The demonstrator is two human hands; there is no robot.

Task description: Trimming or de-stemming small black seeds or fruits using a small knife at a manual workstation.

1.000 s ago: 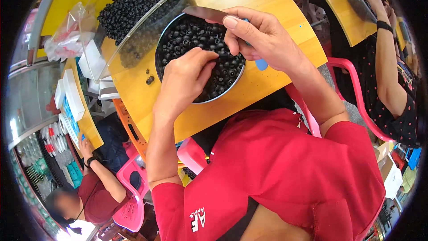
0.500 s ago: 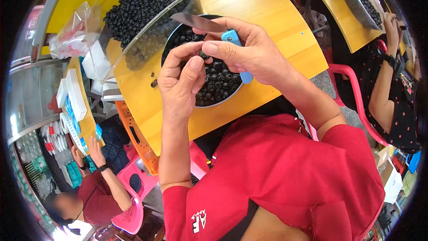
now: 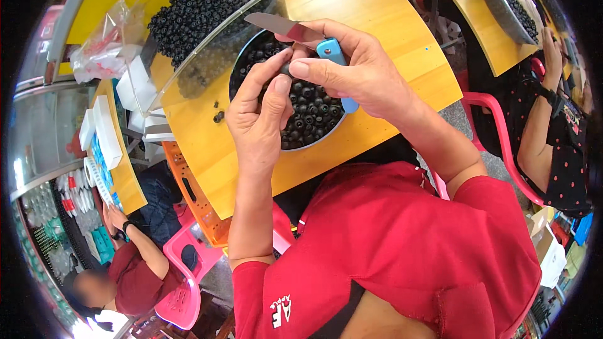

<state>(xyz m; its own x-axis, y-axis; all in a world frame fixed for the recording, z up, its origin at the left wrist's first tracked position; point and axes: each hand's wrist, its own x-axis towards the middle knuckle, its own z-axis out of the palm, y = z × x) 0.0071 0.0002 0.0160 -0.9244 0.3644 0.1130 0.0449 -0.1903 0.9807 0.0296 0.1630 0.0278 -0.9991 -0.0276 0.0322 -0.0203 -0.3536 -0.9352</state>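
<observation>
My left hand (image 3: 260,110) pinches one small black round fruit between thumb and fingers, above a metal bowl (image 3: 326,138) filled with the same black fruits. My right hand (image 3: 361,75) grips a knife with a blue handle (image 3: 333,53); its blade (image 3: 270,23) points up and left, right against the fruit in my left hand. Both hands meet over the bowl on a yellow wooden table (image 3: 383,19). A clear plastic tub (image 3: 207,37) piled with black fruits lies tilted just beyond the bowl.
One loose black fruit (image 3: 218,117) lies on the table left of the bowl. A crumpled plastic bag (image 3: 103,53) sits at far left. Another person (image 3: 556,119) sits at right by a second table with a bowl (image 3: 512,6). A seated person (image 3: 122,270) is at lower left, near pink stools.
My left hand lifted out of the bowl with one fruit and met my right hand. The knife came down and its blade now lies at the fruit.
</observation>
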